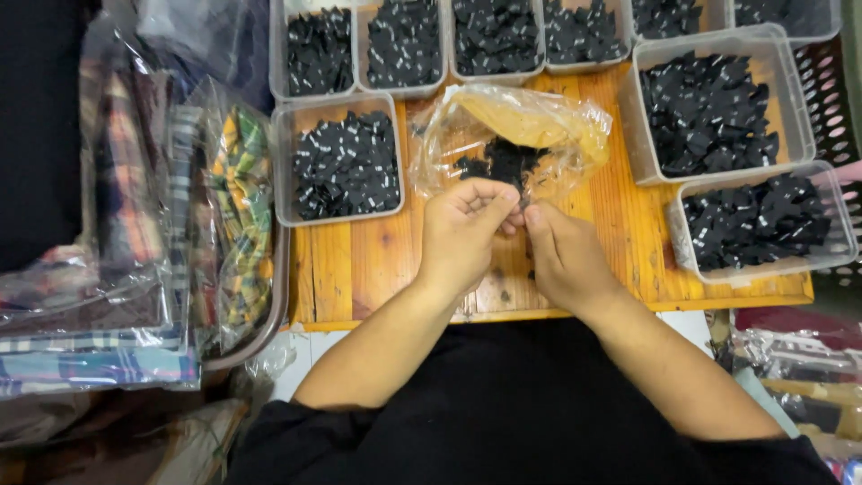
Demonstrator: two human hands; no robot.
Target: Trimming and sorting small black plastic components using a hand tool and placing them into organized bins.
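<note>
Black fabric labels (503, 162) lie in a small heap inside the clear plastic bag (530, 121) on the wooden board (359, 269), just beyond our fingertips. Our left hand (462, 229) and right hand (561, 256) meet thumb to thumb, pinching a few labels drawn from the heap's near edge. Clear tubs (346, 162) of similar labels surround the bag.
</note>
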